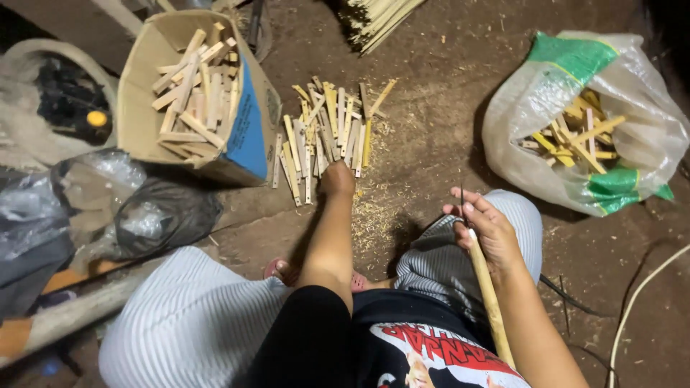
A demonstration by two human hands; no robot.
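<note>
My left hand (336, 179) reaches forward to the near edge of a loose pile of short, flat bamboo sticks (323, 133) lying on the dirt floor. Its fingers curl down onto the sticks and are hidden from me. My right hand (485, 228) rests over my right knee and grips a tool with a long pale wooden handle (490, 302). A thin dark blade (461, 192) pokes up past the fingers. I sit on the ground in striped grey trousers.
A cardboard box (136, 86) of cut wood pieces stands at left of the pile. A clear plastic sack (517, 115) with yellow sticks lies at right. Dark plastic bags (162, 212) and a wooden pole (72, 312) are at left. A bundle of thin splints (374, 18) lies at top.
</note>
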